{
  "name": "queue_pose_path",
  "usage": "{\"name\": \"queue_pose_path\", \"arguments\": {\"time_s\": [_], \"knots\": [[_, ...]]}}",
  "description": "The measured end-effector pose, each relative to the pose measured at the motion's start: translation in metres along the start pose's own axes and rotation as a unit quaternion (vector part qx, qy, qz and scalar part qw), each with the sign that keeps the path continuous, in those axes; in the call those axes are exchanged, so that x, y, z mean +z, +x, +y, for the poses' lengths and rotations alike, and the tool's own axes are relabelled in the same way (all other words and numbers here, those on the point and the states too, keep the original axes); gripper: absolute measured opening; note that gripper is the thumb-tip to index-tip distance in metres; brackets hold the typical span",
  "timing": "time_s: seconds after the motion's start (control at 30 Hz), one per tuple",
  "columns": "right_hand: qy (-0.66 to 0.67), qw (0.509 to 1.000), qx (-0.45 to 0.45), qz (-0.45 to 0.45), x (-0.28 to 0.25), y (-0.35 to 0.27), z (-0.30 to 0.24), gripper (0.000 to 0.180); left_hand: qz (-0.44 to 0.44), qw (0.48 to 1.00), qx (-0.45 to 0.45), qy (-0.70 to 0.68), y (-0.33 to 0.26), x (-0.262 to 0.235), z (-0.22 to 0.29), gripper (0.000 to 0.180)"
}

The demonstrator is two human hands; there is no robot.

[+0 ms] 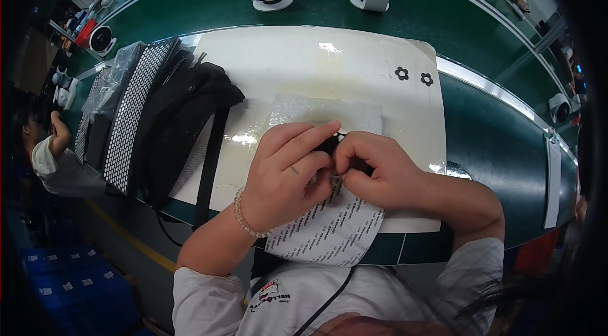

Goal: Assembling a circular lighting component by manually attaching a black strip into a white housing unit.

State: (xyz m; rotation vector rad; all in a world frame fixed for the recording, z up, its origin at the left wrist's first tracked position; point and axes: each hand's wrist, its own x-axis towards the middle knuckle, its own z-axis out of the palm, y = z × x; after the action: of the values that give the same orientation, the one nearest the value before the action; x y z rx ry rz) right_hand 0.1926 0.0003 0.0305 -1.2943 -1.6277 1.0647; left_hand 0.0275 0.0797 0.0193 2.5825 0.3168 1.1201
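**Head view: both hands pinch a small black part over a clear bag**

Head camera looks down on a green workbench (494, 146) carrying a white mat (354, 63). A black strap bag (183, 120) lies along the mat's left edge. At the mat's near edge sits a clear plastic bag (329, 225) with printed text. Above it, the left hand (288, 171) and right hand (380, 168) meet, fingers curled, both gripping a small black part (329, 144) between their fingertips. Two black flower-shaped pieces (414, 76) rest near the mat's far right corner.
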Motion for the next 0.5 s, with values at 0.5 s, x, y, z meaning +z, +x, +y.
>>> {"name": "queue_pose_path", "arguments": {"time_s": [0.5], "knots": [[0.234,0.971,-0.025,-0.043,-0.010,-0.005,0.008,0.015,-0.045,0.975,-0.205,-0.076,-0.002,-0.004,-0.010,0.041]]}}
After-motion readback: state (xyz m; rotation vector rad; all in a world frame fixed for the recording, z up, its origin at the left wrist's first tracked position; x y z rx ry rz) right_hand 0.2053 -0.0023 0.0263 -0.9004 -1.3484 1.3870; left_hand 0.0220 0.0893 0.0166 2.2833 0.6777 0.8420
